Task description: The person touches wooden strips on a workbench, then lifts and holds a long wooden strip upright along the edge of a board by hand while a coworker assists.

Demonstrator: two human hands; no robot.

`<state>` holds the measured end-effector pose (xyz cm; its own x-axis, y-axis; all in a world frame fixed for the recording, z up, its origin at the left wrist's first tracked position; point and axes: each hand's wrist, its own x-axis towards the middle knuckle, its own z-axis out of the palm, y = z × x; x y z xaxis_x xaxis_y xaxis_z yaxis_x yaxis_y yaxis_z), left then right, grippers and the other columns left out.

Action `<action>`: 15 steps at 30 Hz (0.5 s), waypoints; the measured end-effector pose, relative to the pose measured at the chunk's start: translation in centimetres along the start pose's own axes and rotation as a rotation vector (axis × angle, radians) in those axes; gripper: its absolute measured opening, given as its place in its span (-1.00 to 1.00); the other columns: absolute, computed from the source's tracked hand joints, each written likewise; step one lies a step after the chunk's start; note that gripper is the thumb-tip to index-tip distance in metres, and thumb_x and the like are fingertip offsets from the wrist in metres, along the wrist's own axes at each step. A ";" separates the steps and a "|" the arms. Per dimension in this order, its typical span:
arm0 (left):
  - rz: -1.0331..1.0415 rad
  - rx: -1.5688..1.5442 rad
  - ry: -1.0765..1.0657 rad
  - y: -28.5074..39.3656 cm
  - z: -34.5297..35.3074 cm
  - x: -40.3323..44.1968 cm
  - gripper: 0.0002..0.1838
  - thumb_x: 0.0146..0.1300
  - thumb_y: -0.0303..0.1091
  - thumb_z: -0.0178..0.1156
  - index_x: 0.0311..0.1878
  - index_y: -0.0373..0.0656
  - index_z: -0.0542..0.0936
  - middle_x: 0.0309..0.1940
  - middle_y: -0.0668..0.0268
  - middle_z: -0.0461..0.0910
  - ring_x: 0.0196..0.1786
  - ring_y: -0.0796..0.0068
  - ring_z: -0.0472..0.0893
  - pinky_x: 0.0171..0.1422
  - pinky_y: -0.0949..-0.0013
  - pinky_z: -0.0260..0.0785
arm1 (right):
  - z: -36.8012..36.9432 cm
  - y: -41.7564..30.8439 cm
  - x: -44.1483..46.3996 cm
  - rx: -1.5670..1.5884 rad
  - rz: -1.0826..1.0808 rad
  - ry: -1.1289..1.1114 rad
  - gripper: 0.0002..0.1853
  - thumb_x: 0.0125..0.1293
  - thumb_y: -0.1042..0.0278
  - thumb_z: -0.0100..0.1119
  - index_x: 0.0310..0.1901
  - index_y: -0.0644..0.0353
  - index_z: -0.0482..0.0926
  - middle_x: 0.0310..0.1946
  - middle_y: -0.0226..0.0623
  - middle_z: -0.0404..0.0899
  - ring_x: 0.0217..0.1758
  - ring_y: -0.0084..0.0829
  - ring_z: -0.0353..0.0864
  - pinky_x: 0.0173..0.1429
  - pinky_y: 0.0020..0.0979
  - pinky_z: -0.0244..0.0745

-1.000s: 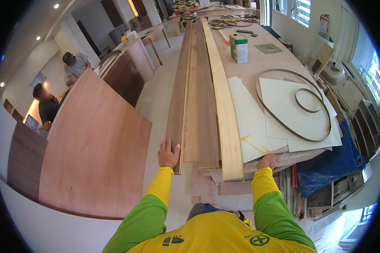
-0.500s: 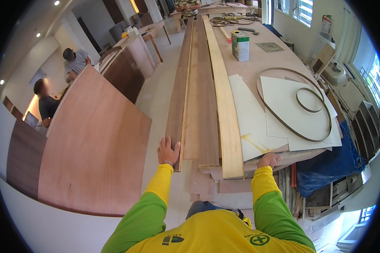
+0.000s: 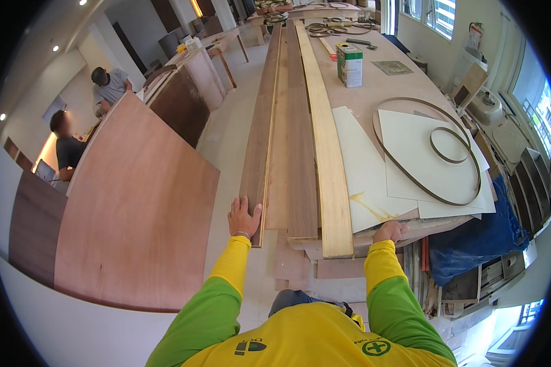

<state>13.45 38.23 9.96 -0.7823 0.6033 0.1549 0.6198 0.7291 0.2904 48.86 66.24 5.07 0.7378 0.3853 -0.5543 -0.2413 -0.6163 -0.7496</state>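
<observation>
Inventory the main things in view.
Wooden worktable: one, pinkish, centre
Long wooden boards: two, dark brown, worktable's left side
Long wooden plank: one, pale yellow, beside boards
Rectangular can: one, green and white, on worktable
Overlapping flat sheets: several, white, worktable's right side
Thin round loops: two, brown, on sheets
Large flat panel: one, reddish-brown, left
Crumpled tarp: one, blue, right
Co-workers: two, grey and dark shirts, left
Left hand: one, yellow cuff, on left board
Right hand: one, yellow cuff, worktable's near edge

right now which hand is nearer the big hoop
Right: the right hand is at the table edge, short of the hoop; the left hand is farther left, on a board.
</observation>
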 end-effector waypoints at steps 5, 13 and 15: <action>0.000 0.003 -0.003 0.0 0.1 0.1 -0.17 0.35 0.32 -0.03 0.46 -0.14 0.34 0.54 -0.02 0.14 0.58 0.05 0.13 0.56 -0.08 0.02 | -0.4 -0.2 -0.7 -0.071 -0.088 -0.006 -0.16 0.50 -0.32 -0.38 0.17 0.48 0.47 0.11 0.30 0.55 0.17 0.24 0.57 0.23 0.06 0.52; -0.009 -0.009 -0.016 0.1 -0.1 0.1 -0.17 0.35 0.32 -0.03 0.47 -0.13 0.33 0.55 0.00 0.12 0.59 0.06 0.11 0.58 -0.09 0.01 | -1.0 -1.0 -1.4 0.014 0.031 -0.017 -0.17 0.50 -0.32 -0.38 0.18 0.46 0.47 0.10 0.30 0.56 0.16 0.25 0.58 0.21 0.07 0.52; -0.011 -0.013 -0.018 0.1 -0.2 0.0 -0.17 0.35 0.32 -0.03 0.47 -0.13 0.33 0.55 0.00 0.11 0.59 0.06 0.11 0.58 -0.09 0.00 | 0.0 -0.3 0.0 0.010 0.054 -0.002 -0.17 0.50 -0.32 -0.37 0.18 0.45 0.47 0.10 0.29 0.56 0.15 0.24 0.58 0.21 0.08 0.52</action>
<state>13.50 38.28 10.21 -0.7875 0.6014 0.1345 0.6104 0.7313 0.3043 48.91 66.40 5.32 0.7224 0.3532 -0.5945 -0.2870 -0.6290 -0.7225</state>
